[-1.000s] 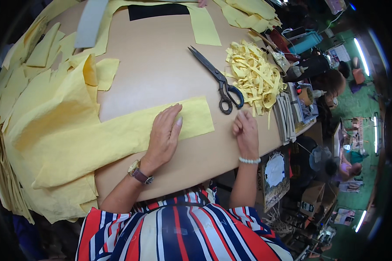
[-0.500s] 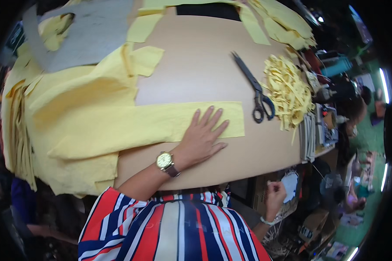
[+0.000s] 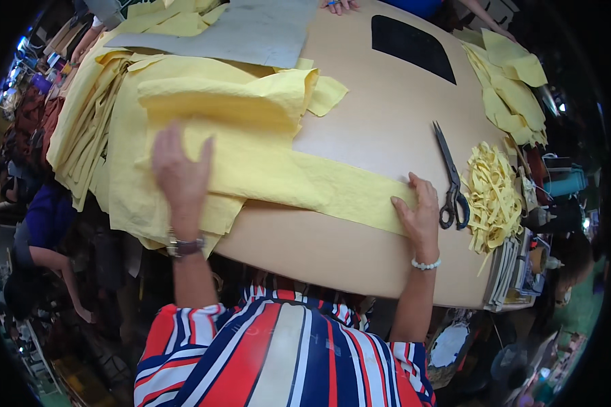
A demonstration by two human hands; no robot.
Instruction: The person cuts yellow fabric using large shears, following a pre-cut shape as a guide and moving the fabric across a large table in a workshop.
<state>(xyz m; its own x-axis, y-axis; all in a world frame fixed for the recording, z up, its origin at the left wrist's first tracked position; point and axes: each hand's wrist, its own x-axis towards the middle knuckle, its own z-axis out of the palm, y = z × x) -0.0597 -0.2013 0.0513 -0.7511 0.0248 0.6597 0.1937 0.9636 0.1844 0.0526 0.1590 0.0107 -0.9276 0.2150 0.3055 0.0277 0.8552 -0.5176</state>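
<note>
**Both palms flat on the yellow cloth, spread across the table**

Far left: a stack of yellow fabric pieces (image 3: 81, 129) hangs over the table's left edge, layers fanned out. A grey sheet (image 3: 251, 34) lies over the upper part of that stack, towards the far side.

Your left hand (image 3: 180, 173) rests on the wide part of the yellow cloth (image 3: 265, 163), fingers open and spread, palm down, gripping nothing. A wristwatch (image 3: 185, 246) sits on that wrist. The hand lies on the near-left part of the cloth, close to where it droops over the table edge.

The yellow cloth runs from under your left hand to the right, narrowing into a long strip that lies flat on the tan table (image 3: 380, 122). Its upper portion is folded back on itself in a rumpled ridge.

Your right hand (image 3: 417, 210) presses the right end of that strip, fingers extended and flat, thumb out to the left; nothing is clasped. A white bead bracelet (image 3: 426, 264) circles the wrist.

Just right of that hand: black-handled scissors (image 3: 449, 176), blades closed, pointing away from you, not touching the hand. Beside them, a heap of narrow yellow offcuts (image 3: 492, 197).

Far side of table: a black patch (image 3: 414, 47) lies flat. Top right: a pile of yellow cut pieces (image 3: 512, 88). At the far edge, another person's hand (image 3: 339, 5) touches the table; its fingers are too cropped to tell.
</note>
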